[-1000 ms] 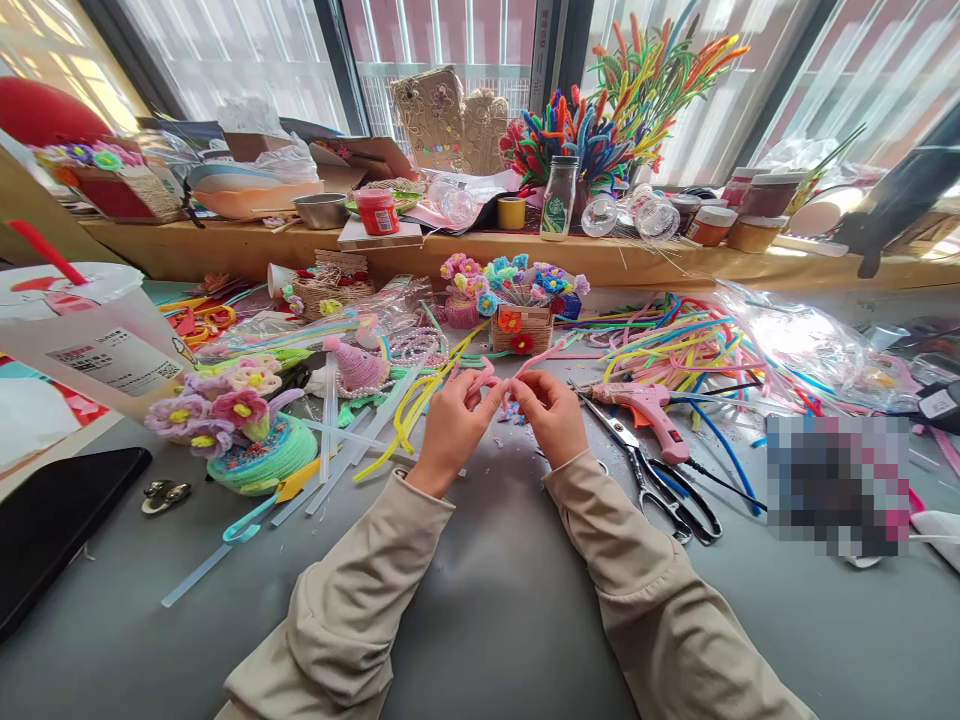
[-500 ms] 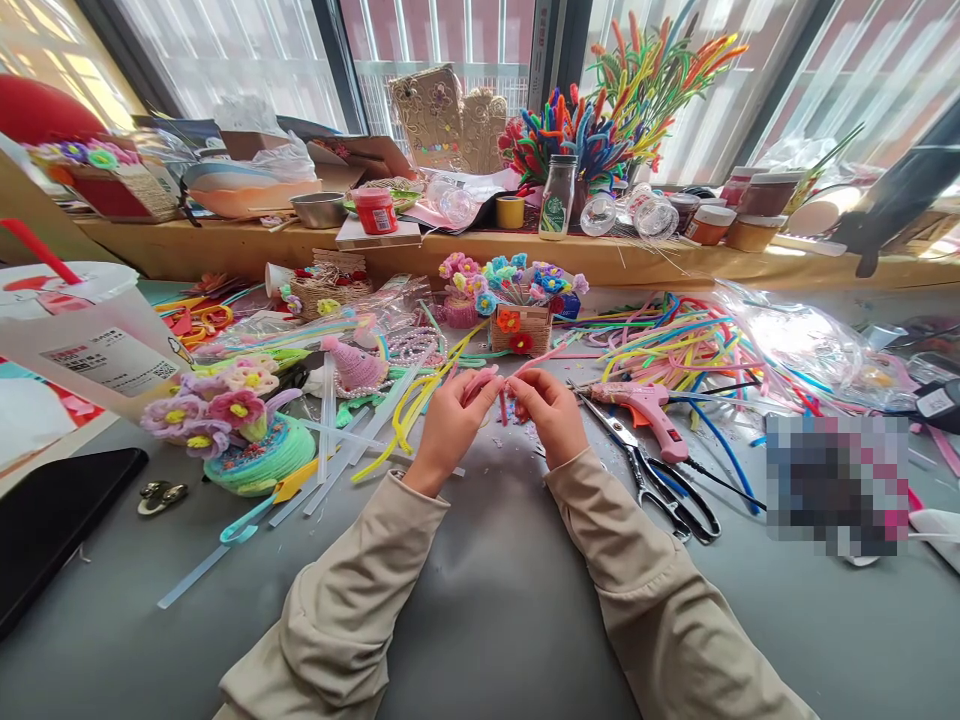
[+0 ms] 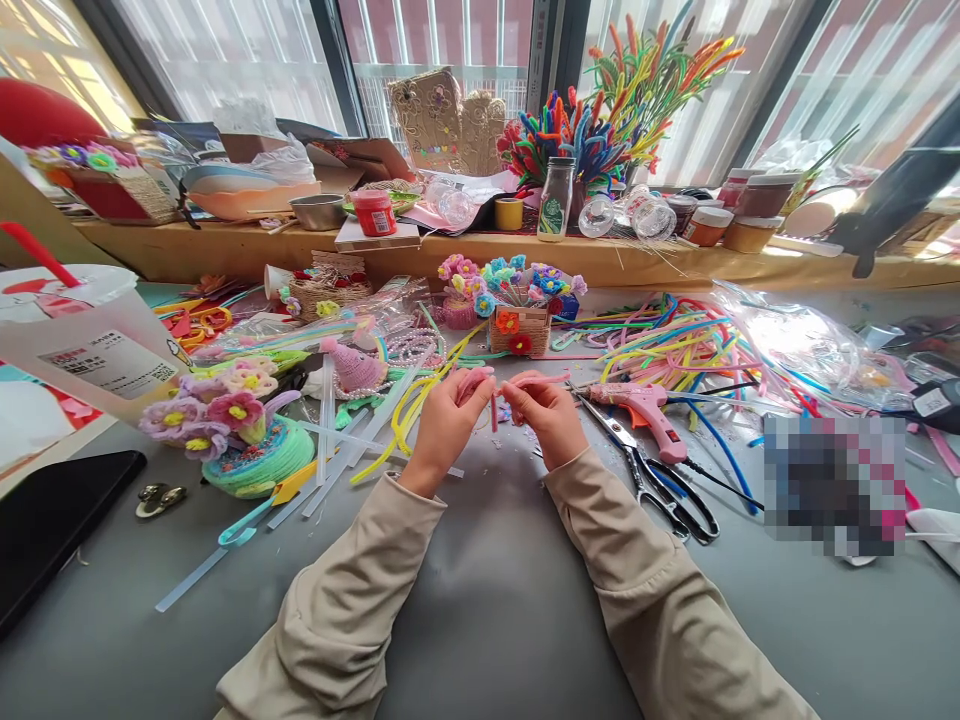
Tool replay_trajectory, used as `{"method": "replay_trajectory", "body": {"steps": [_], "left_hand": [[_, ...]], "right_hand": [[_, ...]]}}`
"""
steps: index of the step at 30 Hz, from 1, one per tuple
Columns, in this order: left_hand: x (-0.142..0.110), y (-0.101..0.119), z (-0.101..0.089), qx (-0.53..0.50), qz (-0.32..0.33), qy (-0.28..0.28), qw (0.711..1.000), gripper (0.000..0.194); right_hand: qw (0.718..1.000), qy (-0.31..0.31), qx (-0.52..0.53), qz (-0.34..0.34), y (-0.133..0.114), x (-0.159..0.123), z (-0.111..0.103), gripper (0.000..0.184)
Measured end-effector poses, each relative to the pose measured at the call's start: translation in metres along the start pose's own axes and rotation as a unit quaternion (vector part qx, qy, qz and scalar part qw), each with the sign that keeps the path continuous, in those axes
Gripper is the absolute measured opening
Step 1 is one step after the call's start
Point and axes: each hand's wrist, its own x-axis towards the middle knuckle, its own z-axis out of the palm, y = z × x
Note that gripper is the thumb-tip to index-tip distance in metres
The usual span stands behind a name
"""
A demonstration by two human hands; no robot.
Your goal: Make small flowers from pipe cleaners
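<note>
Pinched in both hands is a pink pipe cleaner, held up over the middle of the grey table. My left hand is closed on a looped, bent part of it at the fingertips. The thumb and fingers of my right hand grip the strand close by, and its free end sticks out to the right above the knuckles. A short reddish-pink piece hangs down between the hands. Fingers partly hide how the loops join. Small purple scraps lie on the table behind the hands.
Right of my hands lie scissors and a pink glue gun with a cord. Loose pipe cleaners spread behind. Left are clear glue sticks, a flower-topped green pot, a drink cup and a phone.
The free end of the pink pipe cleaner has swung from slanting upward to lying nearly level over my right hand. My hands have shifted slightly.
</note>
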Motion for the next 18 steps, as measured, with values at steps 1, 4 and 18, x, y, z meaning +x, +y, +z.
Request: {"method": "replay_trajectory", "body": {"steps": [1,4,18], "left_hand": [[0.001,0.000,0.000,-0.041,-0.028,-0.005,0.999,0.016],[0.003,-0.002,-0.002,-0.143,-0.096,-0.039,0.984,0.017],[-0.001,-0.001,-0.005,0.198,0.110,0.113,0.967,0.020]], "right_hand": [[1.000,-0.007,-0.007,-0.008,0.000,0.000,0.000,0.012],[0.999,-0.020,-0.029,-0.019,-0.002,0.000,0.001,0.009],[0.911,0.236,-0.307,-0.144,-0.004,0.001,-0.013,0.022]]}}
